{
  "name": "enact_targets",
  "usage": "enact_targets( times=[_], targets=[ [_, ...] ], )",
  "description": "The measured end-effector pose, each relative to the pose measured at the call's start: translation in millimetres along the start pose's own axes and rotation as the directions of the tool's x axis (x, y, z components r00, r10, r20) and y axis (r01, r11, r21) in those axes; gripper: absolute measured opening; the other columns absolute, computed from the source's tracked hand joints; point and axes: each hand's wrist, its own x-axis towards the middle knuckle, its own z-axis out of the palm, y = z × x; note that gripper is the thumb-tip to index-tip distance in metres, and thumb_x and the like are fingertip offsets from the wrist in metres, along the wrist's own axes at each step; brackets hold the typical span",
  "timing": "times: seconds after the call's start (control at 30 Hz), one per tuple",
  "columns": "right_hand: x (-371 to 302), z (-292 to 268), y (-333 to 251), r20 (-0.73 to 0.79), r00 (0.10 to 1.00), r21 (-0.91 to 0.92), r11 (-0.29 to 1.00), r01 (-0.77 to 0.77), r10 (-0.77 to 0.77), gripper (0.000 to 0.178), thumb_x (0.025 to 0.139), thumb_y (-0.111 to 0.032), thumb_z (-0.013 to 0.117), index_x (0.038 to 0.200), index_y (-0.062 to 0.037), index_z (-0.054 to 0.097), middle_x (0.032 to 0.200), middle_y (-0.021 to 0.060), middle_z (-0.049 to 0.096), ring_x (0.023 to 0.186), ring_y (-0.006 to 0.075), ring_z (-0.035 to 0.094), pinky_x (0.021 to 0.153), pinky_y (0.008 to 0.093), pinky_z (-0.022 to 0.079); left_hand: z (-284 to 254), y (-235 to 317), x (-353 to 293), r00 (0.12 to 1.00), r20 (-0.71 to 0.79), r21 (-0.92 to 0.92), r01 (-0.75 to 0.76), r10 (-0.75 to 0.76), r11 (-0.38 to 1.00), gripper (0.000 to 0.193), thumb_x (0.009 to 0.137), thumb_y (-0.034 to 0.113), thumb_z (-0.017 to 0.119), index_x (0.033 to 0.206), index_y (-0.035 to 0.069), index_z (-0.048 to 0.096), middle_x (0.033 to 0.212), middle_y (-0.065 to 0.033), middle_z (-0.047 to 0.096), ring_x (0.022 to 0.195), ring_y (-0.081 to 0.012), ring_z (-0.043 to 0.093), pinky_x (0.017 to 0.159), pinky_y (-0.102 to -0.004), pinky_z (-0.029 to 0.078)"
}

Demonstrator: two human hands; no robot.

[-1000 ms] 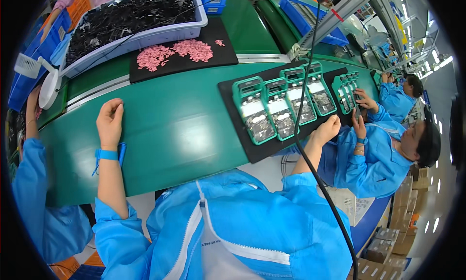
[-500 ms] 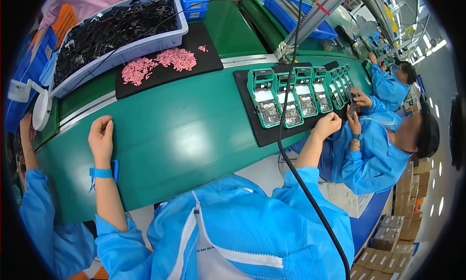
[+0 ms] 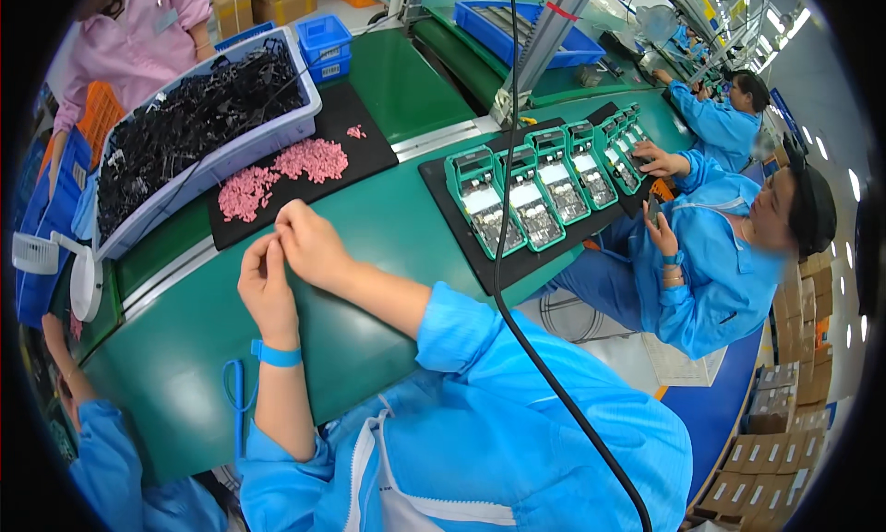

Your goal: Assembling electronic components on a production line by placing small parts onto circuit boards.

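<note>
1. Head view, hands: the left hand (image 3: 266, 287) and the right hand (image 3: 309, 246) are brought together over the green conveyor belt (image 3: 388, 227), fingertips touching. Both are closed in a pinch, but whether anything small is gripped between them cannot be told; nothing is seen there. A blue wrist strap (image 3: 277, 355) is worn on the left wrist.

2. Head view, nearest things: a pile of small pink parts (image 3: 281, 172) lies on a black mat (image 3: 305, 163) just beyond the hands. A grey bin of black plastic parts (image 3: 194, 126) stands behind the mat.

3. Head view, risks, as a judgement: a tiny part could be dropped from so light a pinch and lost on the belt. The hanging black cable (image 3: 503, 255) could be snagged by the right elbow. The row of green fixtures (image 3: 544, 181) on its own black mat could be knocked.

4. Head view, surface and room: the belt is curved by the lens and runs past seated co-workers in blue coats to the right; a person in pink stands at the upper left. Blue crates (image 3: 323, 43) and stacked cartons (image 3: 775, 430) are seen around the line.
</note>
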Motion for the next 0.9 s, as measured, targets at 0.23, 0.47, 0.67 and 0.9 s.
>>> enact_targets(
  times=[0.23, 0.47, 0.67, 0.9],
  targets=[
    [-5.8, 23.3, 15.4, 0.177, 0.983, 0.03, 0.998, -0.063, 0.056, 0.006, 0.089, -0.007, 0.05, 0.09, -0.0017, 0.047, 0.088, 0.0196, 0.056, 0.081, 0.04, 0.056, 0.067, 0.0474, 0.045, -25.9, -27.8, 17.9, 0.971, -0.115, -0.155, 0.19, -0.209, 0.969, 0.017, 0.094, 0.012, 0.059, 0.105, -0.001, 0.06, 0.096, -0.0052, 0.063, 0.083, -0.0115, 0.061, 0.074, -0.0227, 0.05],
    [-0.5, 22.4, 19.8, 0.213, 0.972, 0.044, 0.993, -0.107, 0.095, 0.007, 0.088, -0.007, 0.05, 0.09, -0.0014, 0.046, 0.087, 0.0182, 0.055, 0.08, 0.0395, 0.055, 0.067, 0.0474, 0.044, -29.0, -19.1, 24.1, 0.954, -0.052, -0.15, 0.284, -0.294, 0.947, 0.012, 0.094, 0.013, 0.059, 0.093, 0.001, 0.061, 0.085, -0.0032, 0.062, 0.074, -0.0084, 0.055, 0.069, -0.0214, 0.046],
    [0.1, 24.4, 16.5, 0.162, 0.984, -0.019, 0.996, 0.085, -0.081, 0.012, 0.08, -0.002, 0.056, 0.086, -0.0023, 0.045, 0.086, 0.0156, 0.05, 0.084, 0.0364, 0.052, 0.07, 0.0451, 0.044, -41.1, -21.3, 24.1, 0.946, 0.013, -0.152, 0.323, -0.324, 0.934, 0.017, 0.096, 0.016, 0.057, 0.089, 0.001, 0.059, 0.085, -0.0037, 0.062, 0.075, -0.0102, 0.055, 0.071, -0.0239, 0.046],
    [0.0, 20.5, 16.3, 0.193, 0.973, -0.031, 0.99, 0.138, -0.13, 0.013, 0.078, -0.001, 0.057, 0.084, -0.0025, 0.046, 0.086, 0.0153, 0.05, 0.085, 0.0362, 0.052, 0.069, 0.0435, 0.045, -44.7, -20.4, 23.8, 0.938, 0.039, -0.154, 0.347, -0.345, 0.925, 0.017, 0.095, 0.016, 0.057, 0.09, 0.0, 0.061, 0.085, -0.0048, 0.063, 0.075, -0.0108, 0.055, 0.072, -0.024, 0.046]
  ],
)
